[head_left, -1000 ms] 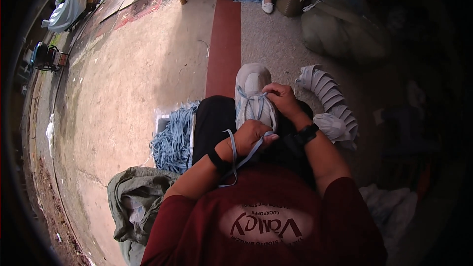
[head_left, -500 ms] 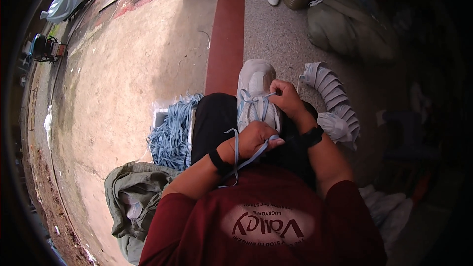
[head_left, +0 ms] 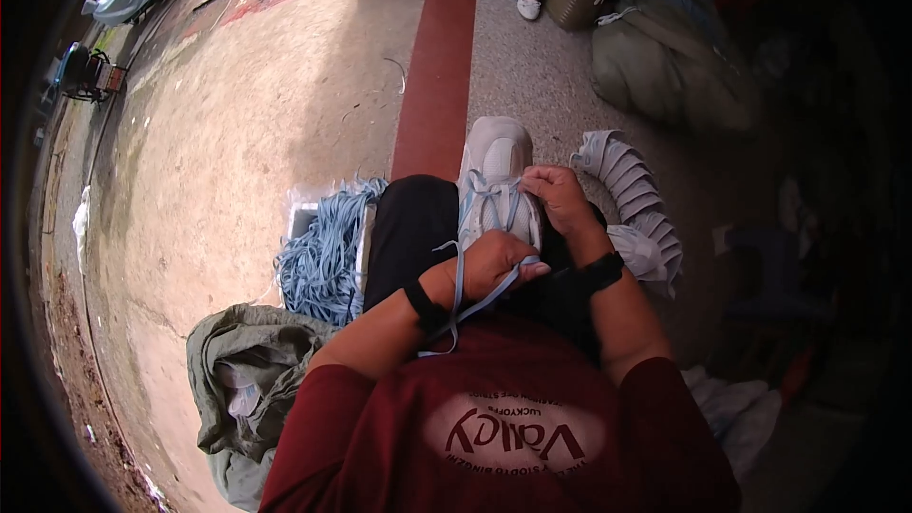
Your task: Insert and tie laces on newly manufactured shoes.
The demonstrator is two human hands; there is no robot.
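white shoe (head_left: 493, 207): slightly farther right in view | right hand (head_left: 560, 199): slightly farther from toe (head_left: 500, 129)

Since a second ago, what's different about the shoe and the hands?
The pale sneaker, left hand and right hand sit slightly farther right in the picture; some of that may be the head camera shifting. Nothing was newly grabbed or let go: both hands still hold the blue shoelace. The white box of blue laces stays by the person's left leg.
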